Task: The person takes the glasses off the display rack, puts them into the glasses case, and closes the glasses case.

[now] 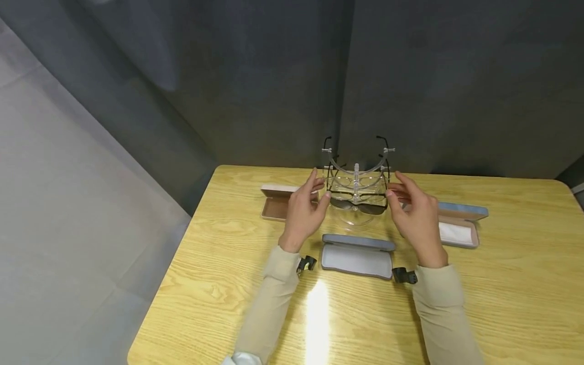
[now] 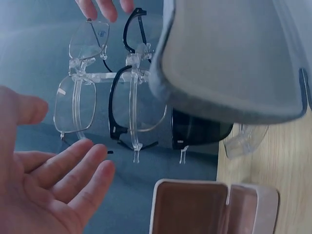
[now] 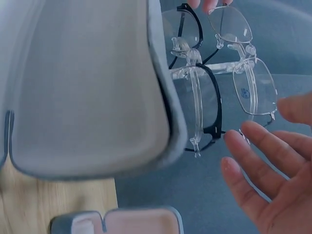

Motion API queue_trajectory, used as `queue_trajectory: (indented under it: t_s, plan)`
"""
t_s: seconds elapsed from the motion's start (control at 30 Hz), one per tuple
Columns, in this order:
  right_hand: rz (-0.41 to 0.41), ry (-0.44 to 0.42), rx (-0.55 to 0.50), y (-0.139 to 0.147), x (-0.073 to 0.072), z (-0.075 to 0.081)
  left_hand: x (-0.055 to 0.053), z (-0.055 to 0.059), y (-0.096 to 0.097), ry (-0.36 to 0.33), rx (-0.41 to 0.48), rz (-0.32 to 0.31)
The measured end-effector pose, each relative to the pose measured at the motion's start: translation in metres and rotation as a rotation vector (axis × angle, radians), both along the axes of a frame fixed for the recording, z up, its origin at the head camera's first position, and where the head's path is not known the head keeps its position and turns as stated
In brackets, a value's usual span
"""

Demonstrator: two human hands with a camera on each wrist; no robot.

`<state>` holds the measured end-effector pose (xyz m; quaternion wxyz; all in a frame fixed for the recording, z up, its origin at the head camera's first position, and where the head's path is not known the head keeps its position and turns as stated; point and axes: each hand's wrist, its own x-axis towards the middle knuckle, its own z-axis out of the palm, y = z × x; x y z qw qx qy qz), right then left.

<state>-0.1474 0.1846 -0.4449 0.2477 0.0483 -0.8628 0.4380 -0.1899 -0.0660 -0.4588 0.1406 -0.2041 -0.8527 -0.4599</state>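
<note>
A clear plastic display stand (image 1: 357, 170) holds eyeglasses in tiers at the back of the table. Thin metal-rimmed glasses (image 2: 74, 105) sit on its top tier, black-rimmed glasses (image 3: 214, 105) below them, and dark sunglasses (image 1: 371, 208) lowest. My left hand (image 1: 303, 210) is at the stand's left side, thumb and fingers spread apart around the end of the thin-rimmed pair. On the opposite side is my right hand (image 1: 417, 213), its thumb close by that pair's hinge and its fingers extended beneath. Neither hand grips anything.
An open grey glasses case (image 1: 356, 261) lies in front of the stand. Behind my left hand is an open brown-lined case (image 1: 276, 208). At right, a blue-lidded case (image 1: 461, 210) holds a white cloth (image 1: 456, 233). A dark curtain (image 1: 283, 91) hangs behind the table.
</note>
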Motion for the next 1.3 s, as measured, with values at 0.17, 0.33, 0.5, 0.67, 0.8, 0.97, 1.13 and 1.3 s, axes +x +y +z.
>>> queue_trajectory:
  t_s: [0.17,0.33,0.5,0.67,0.8,0.97,1.13,1.3]
  plan:
    - [-0.01,-0.031,-0.03,-0.004,-0.002,0.002,0.0,0.0,0.003,-0.051,0.037,-0.009]
    - [0.004,-0.08,-0.068,-0.009,-0.005,0.003,-0.001,0.0,0.004,-0.091,0.108,-0.038]
    - [-0.007,-0.132,-0.098,-0.011,-0.007,0.003,0.0,0.0,0.005,-0.119,0.155,-0.056]
    - [-0.009,-0.164,-0.129,-0.013,-0.007,0.004,0.001,0.001,0.004,-0.119,0.172,-0.054]
    - [-0.01,-0.169,-0.154,-0.014,-0.006,0.006,0.002,0.003,0.003,-0.106,0.179,-0.049]
    - [-0.009,-0.178,-0.202,-0.014,-0.003,0.009,0.005,0.005,0.004,-0.094,0.175,-0.045]
    - [-0.029,-0.204,-0.203,-0.013,0.001,0.01,0.007,0.007,0.005,-0.105,0.18,-0.041]
    - [-0.043,-0.232,-0.185,-0.011,0.006,0.014,0.009,0.01,0.007,-0.126,0.193,-0.048]
